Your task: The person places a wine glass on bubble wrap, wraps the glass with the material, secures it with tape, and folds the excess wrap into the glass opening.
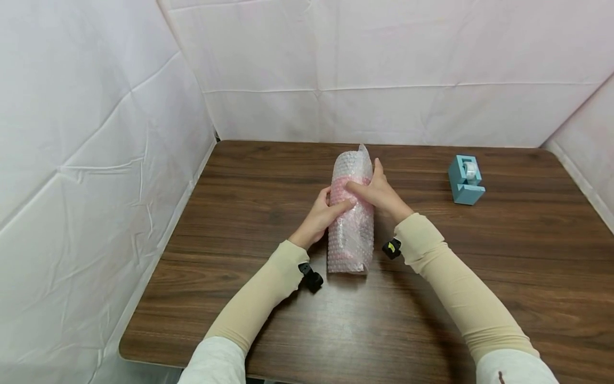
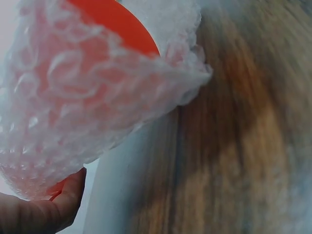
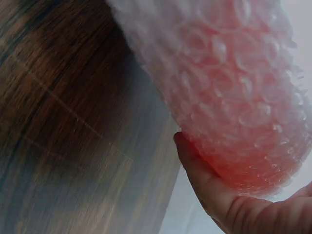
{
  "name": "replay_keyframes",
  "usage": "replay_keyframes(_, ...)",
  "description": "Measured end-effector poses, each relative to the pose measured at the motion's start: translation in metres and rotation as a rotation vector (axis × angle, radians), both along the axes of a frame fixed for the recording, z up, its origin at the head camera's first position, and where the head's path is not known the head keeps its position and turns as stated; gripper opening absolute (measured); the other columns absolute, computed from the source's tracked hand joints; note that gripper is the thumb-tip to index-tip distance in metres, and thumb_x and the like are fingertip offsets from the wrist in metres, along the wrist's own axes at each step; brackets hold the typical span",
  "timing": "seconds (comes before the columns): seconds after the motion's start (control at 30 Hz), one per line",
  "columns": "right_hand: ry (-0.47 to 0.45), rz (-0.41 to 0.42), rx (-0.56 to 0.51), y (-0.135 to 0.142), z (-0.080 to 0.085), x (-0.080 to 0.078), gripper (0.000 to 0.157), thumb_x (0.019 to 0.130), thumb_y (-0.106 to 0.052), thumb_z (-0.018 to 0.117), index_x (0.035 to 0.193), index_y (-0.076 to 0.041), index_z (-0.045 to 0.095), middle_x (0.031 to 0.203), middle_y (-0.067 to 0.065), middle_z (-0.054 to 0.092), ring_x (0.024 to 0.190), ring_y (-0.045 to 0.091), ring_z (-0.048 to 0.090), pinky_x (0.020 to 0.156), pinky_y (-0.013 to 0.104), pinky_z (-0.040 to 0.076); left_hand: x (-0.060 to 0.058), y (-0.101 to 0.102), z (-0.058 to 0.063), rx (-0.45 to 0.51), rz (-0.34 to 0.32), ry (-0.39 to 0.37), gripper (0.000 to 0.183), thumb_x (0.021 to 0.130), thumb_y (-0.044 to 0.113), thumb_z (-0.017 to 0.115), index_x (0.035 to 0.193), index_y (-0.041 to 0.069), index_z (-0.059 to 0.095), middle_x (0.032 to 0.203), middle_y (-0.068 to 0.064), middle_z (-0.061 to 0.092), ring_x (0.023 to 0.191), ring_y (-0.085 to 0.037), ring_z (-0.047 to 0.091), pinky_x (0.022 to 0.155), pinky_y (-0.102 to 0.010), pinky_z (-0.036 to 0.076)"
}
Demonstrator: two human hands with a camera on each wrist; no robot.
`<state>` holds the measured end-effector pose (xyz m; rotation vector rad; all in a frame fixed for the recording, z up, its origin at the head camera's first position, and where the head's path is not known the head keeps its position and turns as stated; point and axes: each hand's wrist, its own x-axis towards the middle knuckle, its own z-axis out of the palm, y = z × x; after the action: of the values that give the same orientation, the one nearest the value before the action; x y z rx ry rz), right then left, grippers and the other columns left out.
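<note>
A long bundle of bubble wrap lies on the table, pointing away from me, with something pinkish-red showing through its layers. In the left wrist view a smooth red object shows at the open end of the wrap; its kind cannot be made out. My left hand grips the bundle from the left, thumb across the top. From the right, a little farther up, my right hand holds it with the thumb on top and the fingers along its side. A loose flap of wrap stands up at the far end.
A light blue tape dispenser with a roll of clear tape stands at the back right of the dark wooden table. White cloth walls close off the back and both sides.
</note>
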<state>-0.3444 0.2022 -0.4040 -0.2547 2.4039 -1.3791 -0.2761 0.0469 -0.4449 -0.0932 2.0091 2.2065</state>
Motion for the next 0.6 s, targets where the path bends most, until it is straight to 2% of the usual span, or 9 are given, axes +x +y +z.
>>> replay_keyframes(0.17,0.019,0.002,0.019,0.0012,0.0000,0.0022,0.113,0.086,-0.041,0.065,0.151,-0.012,-0.022,0.160,0.021,-0.009,0.147,0.038,0.007,0.116,0.054,0.020,0.0003,0.0005,-0.0003,-0.009,0.000,0.001,0.074,0.088,0.023,0.066,0.148,0.009,0.024,0.136,-0.016,0.046,0.104,-0.020,0.056,0.086,-0.031,0.049)
replay_keyframes(0.43,-0.027,-0.002,-0.007,0.0022,-0.0054,0.0066,0.109,0.087,-0.050,0.061,0.152,-0.012,-0.020,0.160,0.018,-0.010,0.147,0.037,0.007,0.116,0.054,0.020,0.0025,-0.0025,-0.0004,-0.029,-0.016,-0.020,0.075,0.089,0.027,0.065,0.149,0.011,0.023,0.134,-0.017,0.047,0.103,-0.020,0.056,0.085,-0.031,0.049)
replay_keyframes(0.6,-0.075,0.018,-0.073,0.0071,-0.0090,0.0078,0.107,0.089,-0.055,0.056,0.151,-0.014,-0.022,0.160,0.021,0.002,0.145,0.037,0.018,0.114,0.052,0.026,0.0017,-0.0044,-0.0004,-0.002,-0.031,-0.037,0.077,0.090,0.028,0.064,0.150,0.012,0.020,0.137,-0.019,0.047,0.107,-0.024,0.057,0.087,-0.034,0.050)
